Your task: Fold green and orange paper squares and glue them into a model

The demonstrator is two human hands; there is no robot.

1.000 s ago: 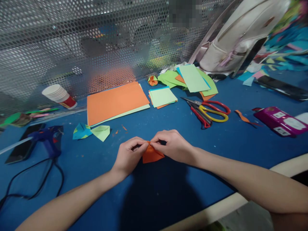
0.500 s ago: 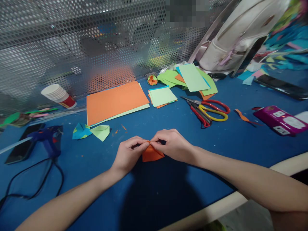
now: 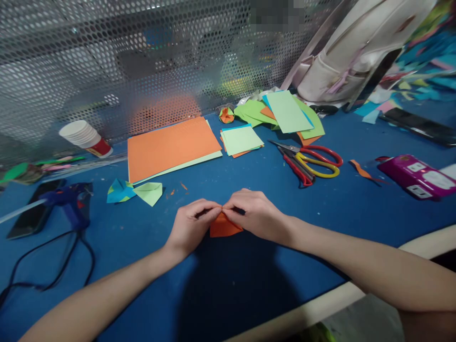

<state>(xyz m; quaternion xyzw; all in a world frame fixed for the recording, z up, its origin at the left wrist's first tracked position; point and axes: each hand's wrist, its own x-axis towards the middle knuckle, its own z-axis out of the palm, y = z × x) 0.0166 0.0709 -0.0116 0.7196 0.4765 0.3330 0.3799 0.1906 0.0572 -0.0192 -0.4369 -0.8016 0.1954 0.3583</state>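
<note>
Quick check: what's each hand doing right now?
Left hand: closed, fingertips pinching the top of the small orange paper.
Right hand: closed, pinching the same paper's top beside the left.

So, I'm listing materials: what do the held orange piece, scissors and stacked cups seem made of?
Orange piece: probably matte paper, thin-edged.
Scissors: grey, faintly shiny blades look metal; glossy red and yellow handles suggest plastic.
Cups: likely smooth paper, thin-rimmed and white; possibly plastic.

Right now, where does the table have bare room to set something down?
Bare tabletop lies between the right hand, the scissors and the purple device; another patch between the left hand and the black cord. Papers and backpack crowd the back right.
</note>
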